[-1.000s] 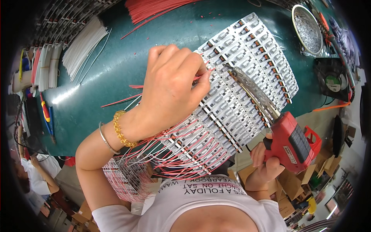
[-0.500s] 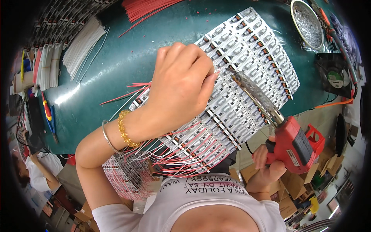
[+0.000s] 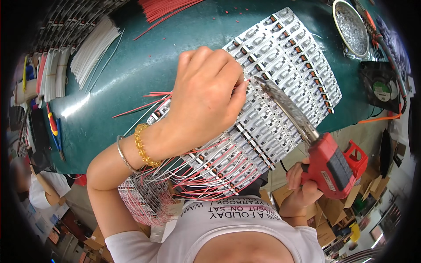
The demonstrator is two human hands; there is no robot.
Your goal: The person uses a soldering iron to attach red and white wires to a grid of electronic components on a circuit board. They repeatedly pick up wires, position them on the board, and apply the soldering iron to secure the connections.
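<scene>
My left hand [image 3: 208,87] is closed above a panel of small circuit boards [image 3: 280,65], pinching a thin red wire [image 3: 247,80] whose end sticks out past the fingertips. Most of that wire is hidden by the hand. Wrapped round the grip of a red soldering gun [image 3: 332,166] is my right hand [image 3: 302,186]. The gun's metal tip [image 3: 259,80] points at the boards, just right of the wire's end; whether it touches them I cannot tell. Red and white wires [image 3: 215,173] are attached along the panel's near edge.
White wires [image 3: 94,52] and red wires [image 3: 164,8] lie in bundles on the green table [image 3: 131,65]. At the far right are a round dish of silvery bits [image 3: 351,28] and a black fan [image 3: 379,87]. More wired boards [image 3: 144,195] hang by my lap. A person [image 3: 46,188] sits at left.
The soldering gun has shifted slightly left, its tip closer to the wire's end. My left hand stays nearly in place, still pinching the wire.
</scene>
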